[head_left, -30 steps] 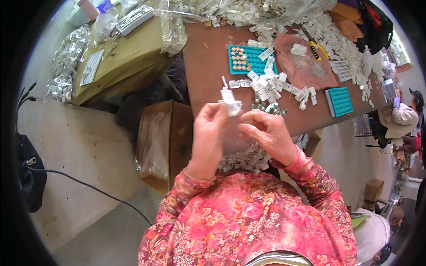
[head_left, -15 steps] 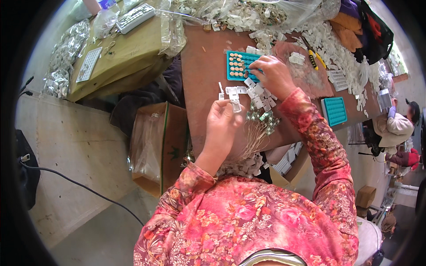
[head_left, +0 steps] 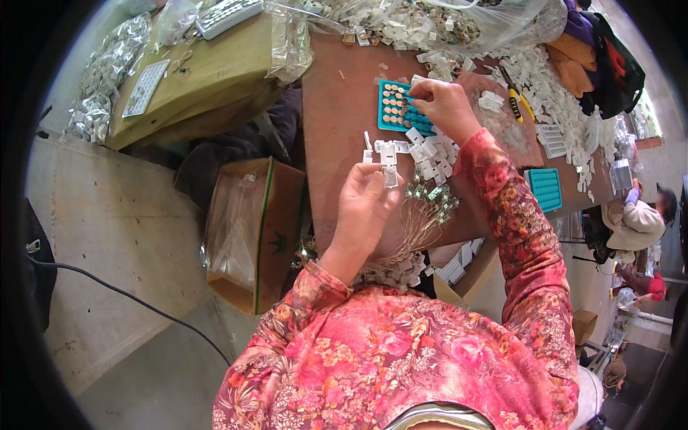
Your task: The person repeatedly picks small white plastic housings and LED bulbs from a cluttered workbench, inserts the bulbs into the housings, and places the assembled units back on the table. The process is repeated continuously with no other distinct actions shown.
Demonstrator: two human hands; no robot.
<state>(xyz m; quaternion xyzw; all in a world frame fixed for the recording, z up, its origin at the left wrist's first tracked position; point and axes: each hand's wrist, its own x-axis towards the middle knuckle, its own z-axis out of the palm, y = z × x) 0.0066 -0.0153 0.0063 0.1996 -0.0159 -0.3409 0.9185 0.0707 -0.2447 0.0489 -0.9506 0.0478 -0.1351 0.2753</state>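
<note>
One white casing (head_left: 388,159), best kept steady, the left hand (head_left: 363,204) pinches; what the right hand (head_left: 446,105) holds, I cannot tell.

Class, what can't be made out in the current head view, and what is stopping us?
- Part of the teal tray: covered by the right hand.
- Whether the right fingertips hold anything: too small.
- Fine details of the white plastic piece in the left hand: too small.
- The cardboard box's bottom: clear plastic hides it.
</note>
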